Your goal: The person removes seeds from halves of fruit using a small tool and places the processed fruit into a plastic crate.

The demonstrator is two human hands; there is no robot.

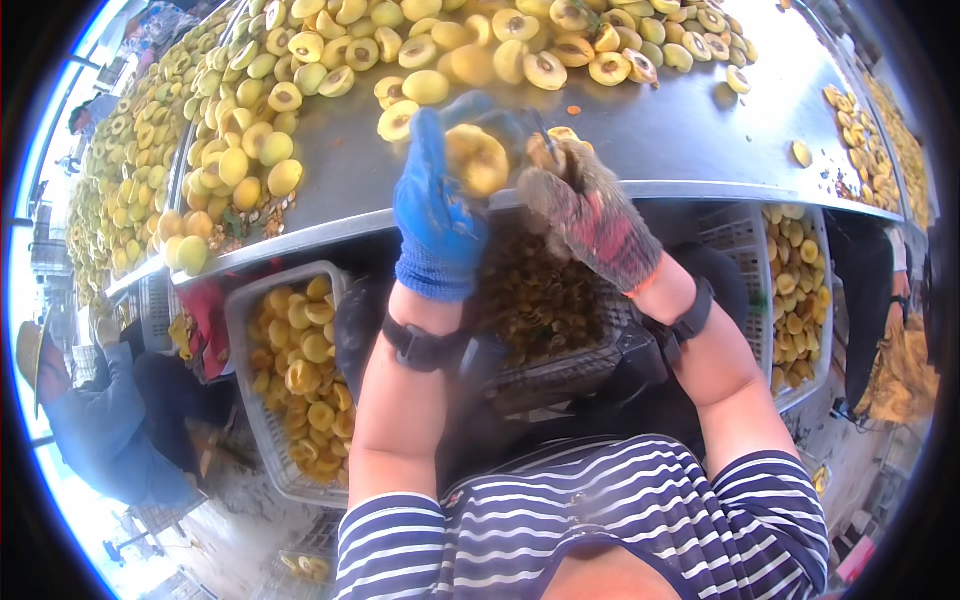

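My left hand [437, 215], in a blue knit work glove, holds a yellow peach half [476, 161] with its cut side showing and its middle rough and brownish. Close beside it, my right hand [597, 213] wears a worn grey and red glove. Its fingers are closed round a thin, dark pitting tool [543, 147], whose blurred tip points toward the fruit; its exact shape I cannot make out. Both hands are above the near edge of a metal table [690, 135]. Heaped peach halves [425, 50] lie just beyond them, several with brown hollows showing.
Below the table edge, between my knees, stands a dark crate [560, 375] of brownish scraps. Light plastic crates of peach halves stand on the left [300, 370] and right [795, 300]. A co-worker in blue [110, 430] sits at far left; another person's arm [897, 280] shows at right.
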